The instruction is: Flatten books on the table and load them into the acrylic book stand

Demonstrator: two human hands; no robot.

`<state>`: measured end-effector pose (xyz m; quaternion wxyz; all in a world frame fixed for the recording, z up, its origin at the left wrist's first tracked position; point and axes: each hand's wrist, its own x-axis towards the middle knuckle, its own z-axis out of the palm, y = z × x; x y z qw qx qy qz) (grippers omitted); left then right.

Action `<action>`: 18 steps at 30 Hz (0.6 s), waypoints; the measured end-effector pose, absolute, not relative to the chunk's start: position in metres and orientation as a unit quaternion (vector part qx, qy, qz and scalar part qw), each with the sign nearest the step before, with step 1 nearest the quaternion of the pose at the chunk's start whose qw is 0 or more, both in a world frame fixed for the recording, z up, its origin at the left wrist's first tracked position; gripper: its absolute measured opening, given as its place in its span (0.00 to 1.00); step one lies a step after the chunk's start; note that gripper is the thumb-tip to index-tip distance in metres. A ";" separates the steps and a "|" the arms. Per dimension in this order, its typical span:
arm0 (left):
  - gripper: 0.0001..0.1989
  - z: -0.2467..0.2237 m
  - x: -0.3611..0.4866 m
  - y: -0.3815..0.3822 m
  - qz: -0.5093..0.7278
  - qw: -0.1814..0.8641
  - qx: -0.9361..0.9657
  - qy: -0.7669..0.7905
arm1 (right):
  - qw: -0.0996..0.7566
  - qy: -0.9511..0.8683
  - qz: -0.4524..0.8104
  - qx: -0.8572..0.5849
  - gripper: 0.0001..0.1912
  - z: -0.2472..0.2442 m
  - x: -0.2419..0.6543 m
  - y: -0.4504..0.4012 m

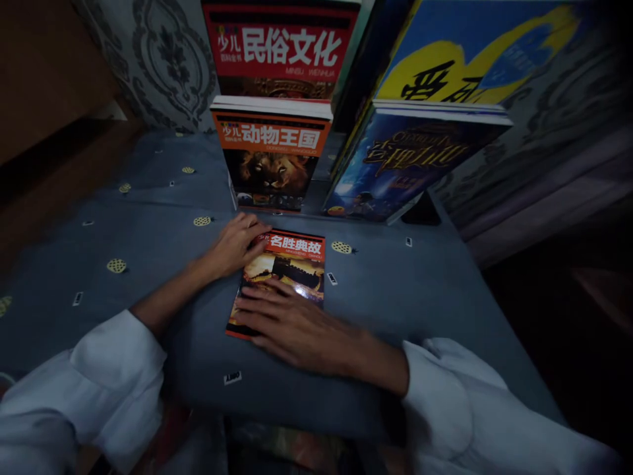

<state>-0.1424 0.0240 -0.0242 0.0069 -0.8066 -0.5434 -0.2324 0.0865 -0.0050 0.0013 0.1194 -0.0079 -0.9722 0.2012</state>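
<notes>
A book with a red title band and a Great Wall picture [297, 269] lies flat on the grey-blue tablecloth. My left hand [238, 244] rests at its upper left corner, fingers bent over the edge. Across the lower part of the cover lies my right hand [291, 323], palm down with its fingers spread. Neither hand grips anything. Behind the book stand an orange-banded book with a lion [274, 168] and a dark blue book [395, 161], both upright.
A red book [284, 49] and a blue and yellow book [459, 53] stand higher at the back. The tablecloth [163, 231] has pineapple prints. Patterned wallpaper [173, 59] rises behind, and brown wood [44, 72] shows at the upper left.
</notes>
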 end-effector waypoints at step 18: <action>0.19 -0.029 -0.143 0.023 -0.239 0.012 -0.807 -0.540 | 0.149 -0.938 0.148 -0.276 0.26 -0.025 0.119 0.060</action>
